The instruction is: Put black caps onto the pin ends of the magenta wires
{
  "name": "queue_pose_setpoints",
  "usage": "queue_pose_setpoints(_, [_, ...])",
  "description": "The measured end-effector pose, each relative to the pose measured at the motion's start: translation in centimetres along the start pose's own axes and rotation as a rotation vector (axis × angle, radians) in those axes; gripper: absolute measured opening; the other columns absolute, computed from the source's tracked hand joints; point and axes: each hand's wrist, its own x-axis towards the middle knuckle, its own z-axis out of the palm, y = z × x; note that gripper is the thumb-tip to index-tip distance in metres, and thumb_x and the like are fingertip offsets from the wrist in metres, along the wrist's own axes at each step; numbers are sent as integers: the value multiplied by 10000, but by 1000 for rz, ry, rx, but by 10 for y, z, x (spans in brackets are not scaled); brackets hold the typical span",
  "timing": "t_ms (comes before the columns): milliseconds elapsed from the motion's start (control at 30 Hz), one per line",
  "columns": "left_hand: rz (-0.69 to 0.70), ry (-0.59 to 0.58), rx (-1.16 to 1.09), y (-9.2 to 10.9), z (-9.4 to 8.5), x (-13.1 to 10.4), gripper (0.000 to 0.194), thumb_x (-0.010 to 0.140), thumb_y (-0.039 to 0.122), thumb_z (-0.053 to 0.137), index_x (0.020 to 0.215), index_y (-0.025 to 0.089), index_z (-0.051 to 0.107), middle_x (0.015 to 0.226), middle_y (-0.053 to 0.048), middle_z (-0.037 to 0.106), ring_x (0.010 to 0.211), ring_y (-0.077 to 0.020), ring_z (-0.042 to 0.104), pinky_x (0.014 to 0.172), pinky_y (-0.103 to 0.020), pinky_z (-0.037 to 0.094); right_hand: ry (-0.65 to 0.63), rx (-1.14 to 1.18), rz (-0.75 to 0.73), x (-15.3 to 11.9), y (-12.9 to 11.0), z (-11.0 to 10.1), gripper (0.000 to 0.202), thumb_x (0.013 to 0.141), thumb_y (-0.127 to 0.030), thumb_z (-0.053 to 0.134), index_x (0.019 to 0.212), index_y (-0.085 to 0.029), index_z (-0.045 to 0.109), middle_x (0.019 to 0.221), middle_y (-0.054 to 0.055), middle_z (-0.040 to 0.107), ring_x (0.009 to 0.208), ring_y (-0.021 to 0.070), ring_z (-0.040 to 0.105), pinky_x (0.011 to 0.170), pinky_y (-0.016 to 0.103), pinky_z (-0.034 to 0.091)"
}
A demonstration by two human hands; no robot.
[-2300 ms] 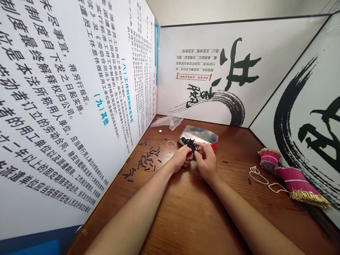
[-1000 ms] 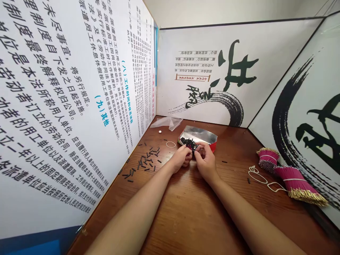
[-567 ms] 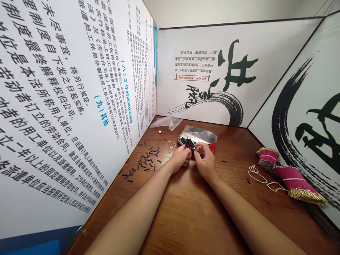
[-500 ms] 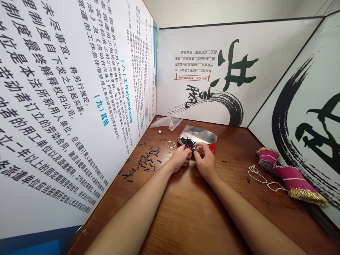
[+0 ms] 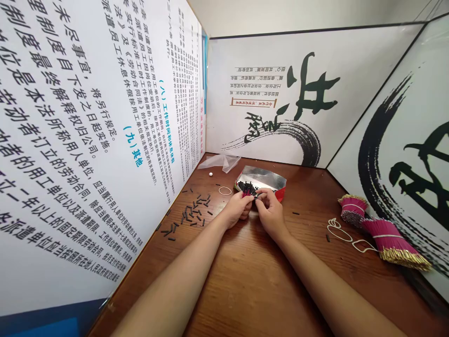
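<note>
Roughly forward points the black-tipped pink bundle.

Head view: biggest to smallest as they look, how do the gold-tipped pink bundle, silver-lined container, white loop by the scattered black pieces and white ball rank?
1. Gold-tipped pink bundle, though probably nearer the camera
2. Silver-lined container, partly hidden by the right hand
3. White loop
4. White ball
</note>
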Motion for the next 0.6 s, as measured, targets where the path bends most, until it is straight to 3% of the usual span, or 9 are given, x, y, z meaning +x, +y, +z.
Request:
queue_pose_setpoints(267, [-14,27,-29,-1,0,1,203,691,188,507,726,219,310,521,110,276,375,-25,160,376,-166,98,48,60,28,2,-1,0,111,814,-317,562,843,-216,525,730,-18,536,658,141,506,615,270,430])
queue_pose_setpoints(600, [-24,3,-20,-1,-1,2,224,717,234,529,713,217,306,523,109,264,375,-25,165,376,-167,97,13,185,78,1,-3,0,200,800,-362,645,848,-221,511,800,-17,545,573,111,513,537,260,439])
